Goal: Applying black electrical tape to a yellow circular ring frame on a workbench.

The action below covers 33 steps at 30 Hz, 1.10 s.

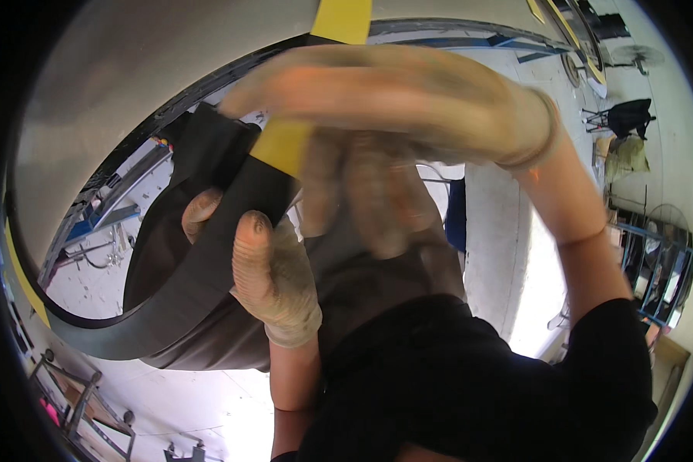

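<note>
A broad, dark flexible strip [181, 281] curves up from the lower left toward the middle. My left hand [285, 281], in a stained light glove, is closed round it, with the thumb on the near face and a fingertip showing past the far edge. Across the strip's upper end lies a piece of yellow tape [282, 146]. My right hand [408, 100], also gloved, is over the tape and smeared by motion. One finger points left above the tape, while several others hang down. Whether it grips the tape is hidden.
A large, smooth grey-beige panel [131, 85] with a dark rim fills the upper left. More yellow tape [343, 19] is on it at the top. Blue metal framing [119, 196] runs beneath the panel. A wheeled frame [85, 404] stands lower left, and a blue rack [654, 266] at the right.
</note>
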Each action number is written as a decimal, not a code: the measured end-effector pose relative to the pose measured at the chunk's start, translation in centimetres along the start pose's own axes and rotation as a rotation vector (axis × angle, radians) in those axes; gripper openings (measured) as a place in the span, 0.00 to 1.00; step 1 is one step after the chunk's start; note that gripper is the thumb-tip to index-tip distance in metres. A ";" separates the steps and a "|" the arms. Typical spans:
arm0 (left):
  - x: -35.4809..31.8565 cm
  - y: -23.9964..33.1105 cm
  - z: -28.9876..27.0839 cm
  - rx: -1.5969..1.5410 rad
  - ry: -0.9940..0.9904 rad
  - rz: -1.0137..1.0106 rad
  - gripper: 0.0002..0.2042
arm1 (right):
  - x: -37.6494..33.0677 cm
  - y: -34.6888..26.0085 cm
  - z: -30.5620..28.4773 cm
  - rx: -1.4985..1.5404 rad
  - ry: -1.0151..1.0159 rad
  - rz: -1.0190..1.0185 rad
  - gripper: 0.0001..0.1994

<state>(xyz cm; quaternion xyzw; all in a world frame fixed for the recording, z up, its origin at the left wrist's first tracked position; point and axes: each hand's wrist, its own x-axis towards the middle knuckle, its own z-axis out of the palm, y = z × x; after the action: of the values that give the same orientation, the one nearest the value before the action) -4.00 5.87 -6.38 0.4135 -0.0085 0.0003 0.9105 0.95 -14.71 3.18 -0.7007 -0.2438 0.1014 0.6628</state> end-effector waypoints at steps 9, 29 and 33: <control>1.7 3.5 -3.8 -0.157 -0.061 -0.031 0.25 | 8.5 -0.1 2.7 0.533 -0.299 0.732 0.22; 1.7 5.7 -5.1 -0.025 -0.015 -0.049 0.22 | 1.2 15.0 4.8 0.274 0.040 0.023 0.22; 1.6 5.2 -4.8 -0.081 0.021 -0.018 0.23 | -1.5 4.4 2.7 0.371 -0.133 0.466 0.24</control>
<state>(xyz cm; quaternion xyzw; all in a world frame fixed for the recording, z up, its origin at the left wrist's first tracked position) -2.38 12.91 -5.61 0.3765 0.0047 -0.0039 0.9264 -0.72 -13.07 -1.71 -0.5966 -0.0968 0.3391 0.7209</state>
